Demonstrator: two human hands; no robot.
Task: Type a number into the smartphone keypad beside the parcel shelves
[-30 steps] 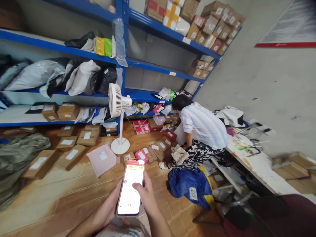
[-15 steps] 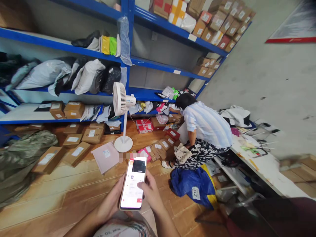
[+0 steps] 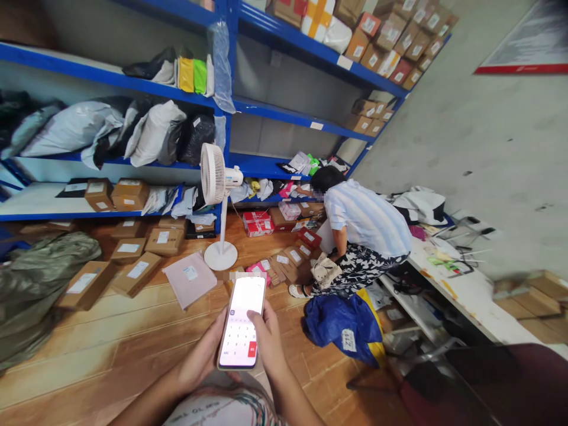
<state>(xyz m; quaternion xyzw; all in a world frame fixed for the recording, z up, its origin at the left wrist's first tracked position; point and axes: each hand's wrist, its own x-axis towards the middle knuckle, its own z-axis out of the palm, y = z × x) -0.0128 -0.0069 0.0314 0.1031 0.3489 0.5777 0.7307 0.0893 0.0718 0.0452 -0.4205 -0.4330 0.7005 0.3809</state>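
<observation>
Holding the phone point(image 3: 242, 322) low above the floor, left hand point(image 3: 202, 358) fingers wrap its back; right hand point(image 3: 266, 343) thumb rests on the keypad. Step: number entry; next keypress needs precise thumb placement.

wooden floor point(image 3: 110, 349) | boxes point(image 3: 133, 275); fan point(image 3: 219, 201); blue bag point(image 3: 344, 325)

My phone point(image 3: 242, 322) glows white with a red key; blue shelves point(image 3: 284, 112), brown boxes point(image 3: 133, 275), a white fan point(image 3: 213, 177), a blue-and-yellow bag point(image 3: 346, 325).
</observation>
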